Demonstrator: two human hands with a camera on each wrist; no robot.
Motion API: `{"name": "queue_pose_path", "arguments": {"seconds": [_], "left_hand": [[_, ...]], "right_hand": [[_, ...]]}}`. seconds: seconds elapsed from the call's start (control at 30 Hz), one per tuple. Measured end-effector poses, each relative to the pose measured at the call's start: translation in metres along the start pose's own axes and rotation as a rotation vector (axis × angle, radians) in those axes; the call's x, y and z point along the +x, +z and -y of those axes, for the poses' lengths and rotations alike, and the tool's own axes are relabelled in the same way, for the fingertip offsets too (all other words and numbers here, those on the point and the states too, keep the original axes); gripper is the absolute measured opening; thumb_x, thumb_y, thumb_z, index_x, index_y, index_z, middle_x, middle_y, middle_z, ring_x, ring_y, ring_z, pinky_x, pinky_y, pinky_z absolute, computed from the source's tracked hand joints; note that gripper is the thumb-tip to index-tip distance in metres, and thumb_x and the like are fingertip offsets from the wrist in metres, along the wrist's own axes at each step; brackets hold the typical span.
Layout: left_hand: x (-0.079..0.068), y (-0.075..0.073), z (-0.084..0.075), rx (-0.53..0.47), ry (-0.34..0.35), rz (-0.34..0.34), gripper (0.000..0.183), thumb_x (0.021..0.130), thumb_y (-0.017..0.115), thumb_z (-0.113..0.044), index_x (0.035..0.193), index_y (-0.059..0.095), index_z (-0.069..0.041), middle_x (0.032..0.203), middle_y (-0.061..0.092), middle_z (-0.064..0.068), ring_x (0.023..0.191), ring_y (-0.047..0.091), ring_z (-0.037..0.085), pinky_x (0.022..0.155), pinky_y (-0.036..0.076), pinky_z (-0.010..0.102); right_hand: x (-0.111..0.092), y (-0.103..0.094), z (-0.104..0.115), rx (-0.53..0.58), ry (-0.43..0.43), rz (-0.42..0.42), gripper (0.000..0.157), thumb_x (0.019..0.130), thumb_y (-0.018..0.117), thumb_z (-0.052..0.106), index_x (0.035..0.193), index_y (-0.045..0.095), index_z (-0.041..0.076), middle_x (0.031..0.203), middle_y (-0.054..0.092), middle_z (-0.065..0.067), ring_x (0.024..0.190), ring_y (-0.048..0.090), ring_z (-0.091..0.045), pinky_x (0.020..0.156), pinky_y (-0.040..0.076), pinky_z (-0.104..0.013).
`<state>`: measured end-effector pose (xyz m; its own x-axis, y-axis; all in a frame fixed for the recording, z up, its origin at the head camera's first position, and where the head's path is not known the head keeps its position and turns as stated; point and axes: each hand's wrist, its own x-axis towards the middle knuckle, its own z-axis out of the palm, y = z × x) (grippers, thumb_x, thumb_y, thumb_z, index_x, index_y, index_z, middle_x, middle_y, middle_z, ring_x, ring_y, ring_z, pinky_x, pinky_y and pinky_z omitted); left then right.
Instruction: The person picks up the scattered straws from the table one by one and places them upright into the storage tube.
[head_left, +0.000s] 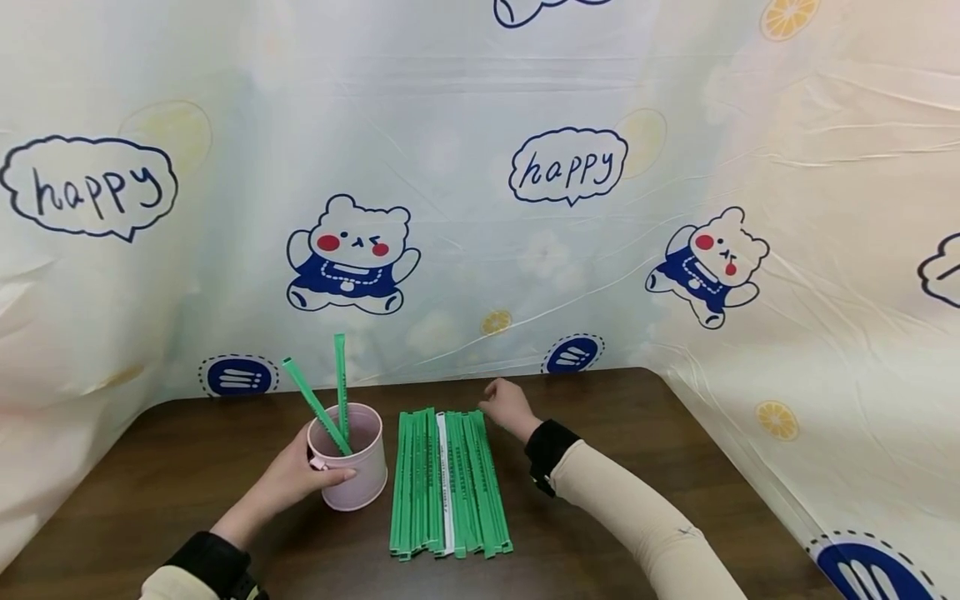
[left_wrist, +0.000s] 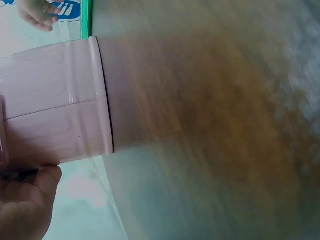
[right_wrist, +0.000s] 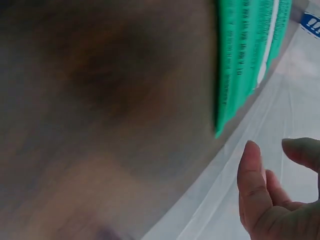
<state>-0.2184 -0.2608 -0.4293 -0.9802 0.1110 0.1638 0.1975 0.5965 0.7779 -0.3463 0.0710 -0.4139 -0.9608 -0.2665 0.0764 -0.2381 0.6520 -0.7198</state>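
My left hand (head_left: 292, 468) grips a small pink metal bucket (head_left: 362, 479) by its side, the thumb across the front and the fingers behind. Two thin green wrapped straws (head_left: 309, 398) with dark print stand leaning inside it, their upper ends above the rim. Right of the bucket lies a row of similar green straws (head_left: 412, 483), side by side, with one white straw (head_left: 446, 483) among them. By the far right end of that row is my right hand (head_left: 510, 408). In the right wrist view its thumb and forefinger stand apart with nothing between them.
Everything stands on a dark brown wooden table (head_left: 600, 550). Behind it and along the right side hangs a pale printed curtain (head_left: 450, 250) with bears and "happy" bubbles, coming down to the table's far edge.
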Motion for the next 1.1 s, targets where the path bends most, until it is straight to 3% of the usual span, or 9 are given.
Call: {"name": "queue_pose_path", "arguments": {"seconds": [0.1, 0.23, 0.3, 0.4, 0.53, 0.67, 0.73, 0.93, 1.1], "left_hand": [[0.0, 0.0, 0.0, 0.008, -0.004, 0.0, 0.096, 0.082, 0.086, -0.025, 0.152, 0.028, 0.006, 0.14, 0.054, 0.034, 0.125, 0.058, 0.051, 0.097, 0.053, 0.067], [0.0, -0.002, 0.0, 0.015, -0.007, -0.006, 0.096, 0.081, 0.086, -0.025, 0.152, 0.029, 0.006, 0.14, 0.054, 0.034, 0.125, 0.058, 0.051, 0.098, 0.053, 0.067], [-0.001, -0.002, 0.001, 0.014, -0.011, -0.004, 0.096, 0.081, 0.086, -0.024, 0.152, 0.029, 0.006, 0.139, 0.054, 0.034, 0.125, 0.058, 0.051, 0.097, 0.053, 0.066], [-0.001, -0.001, 0.001, 0.008, -0.012, 0.004, 0.096, 0.082, 0.085, -0.024, 0.153, 0.028, 0.006, 0.14, 0.053, 0.034, 0.126, 0.057, 0.05, 0.097, 0.053, 0.066], [-0.001, -0.001, 0.001, 0.005, -0.016, 0.01, 0.097, 0.082, 0.085, -0.025, 0.153, 0.027, 0.006, 0.141, 0.052, 0.035, 0.127, 0.056, 0.051, 0.098, 0.053, 0.066], [-0.002, -0.001, 0.001, 0.004, -0.013, 0.001, 0.097, 0.082, 0.086, -0.024, 0.153, 0.028, 0.007, 0.141, 0.053, 0.035, 0.126, 0.057, 0.051, 0.098, 0.053, 0.066], [-0.001, -0.001, 0.002, 0.006, -0.015, 0.002, 0.097, 0.082, 0.086, -0.025, 0.153, 0.028, 0.007, 0.141, 0.053, 0.035, 0.126, 0.057, 0.051, 0.098, 0.053, 0.066], [-0.001, -0.003, 0.002, 0.014, -0.041, 0.018, 0.099, 0.082, 0.086, -0.027, 0.154, 0.026, 0.005, 0.142, 0.052, 0.034, 0.127, 0.056, 0.051, 0.099, 0.053, 0.066], [-0.001, -0.003, 0.001, 0.016, -0.056, 0.034, 0.1, 0.082, 0.085, -0.03, 0.154, 0.025, 0.004, 0.144, 0.05, 0.034, 0.129, 0.055, 0.052, 0.1, 0.052, 0.066]], "right_hand": [[-0.005, -0.001, -0.005, -0.036, 0.054, 0.029, 0.033, 0.097, 0.064, 0.007, 0.126, 0.06, -0.008, 0.118, 0.067, -0.023, 0.079, 0.063, -0.024, 0.077, 0.054, -0.035], [-0.007, 0.002, -0.011, -0.038, 0.104, 0.091, 0.034, 0.095, 0.063, 0.005, 0.126, 0.06, -0.009, 0.109, 0.068, -0.022, 0.064, 0.062, -0.021, 0.063, 0.055, -0.031], [-0.007, 0.005, -0.015, -0.029, 0.116, 0.114, 0.028, 0.094, 0.064, 0.004, 0.12, 0.063, -0.008, 0.098, 0.067, -0.019, 0.063, 0.061, -0.021, 0.06, 0.056, -0.032], [-0.006, 0.01, -0.021, 0.004, 0.117, 0.129, 0.006, 0.092, 0.067, 0.001, 0.096, 0.063, -0.002, 0.084, 0.061, -0.015, 0.063, 0.063, -0.027, 0.059, 0.057, -0.036], [-0.002, 0.018, -0.033, 0.029, 0.093, 0.128, 0.033, 0.087, 0.069, -0.003, 0.07, 0.045, 0.012, 0.074, 0.046, -0.004, 0.054, 0.059, -0.022, 0.053, 0.055, -0.034], [-0.002, 0.023, -0.032, 0.023, 0.078, 0.124, 0.054, 0.087, 0.07, -0.004, 0.063, 0.027, 0.019, 0.062, 0.02, 0.006, 0.043, 0.042, -0.012, 0.048, 0.046, -0.027], [-0.004, 0.023, -0.026, 0.011, 0.095, 0.126, 0.062, 0.089, 0.069, -0.005, 0.067, 0.017, 0.02, 0.066, 0.006, 0.007, 0.041, 0.034, -0.012, 0.049, 0.04, -0.026], [-0.008, 0.024, -0.021, -0.015, 0.072, 0.114, 0.063, 0.09, 0.066, -0.006, 0.068, 0.014, 0.022, 0.06, 0.007, 0.008, 0.039, 0.033, -0.012, 0.049, 0.033, -0.025], [-0.008, 0.023, -0.022, -0.03, 0.094, 0.117, 0.065, 0.09, 0.067, -0.005, 0.061, 0.015, 0.022, 0.055, 0.01, 0.008, 0.038, 0.036, -0.012, 0.049, 0.035, -0.023]]}}
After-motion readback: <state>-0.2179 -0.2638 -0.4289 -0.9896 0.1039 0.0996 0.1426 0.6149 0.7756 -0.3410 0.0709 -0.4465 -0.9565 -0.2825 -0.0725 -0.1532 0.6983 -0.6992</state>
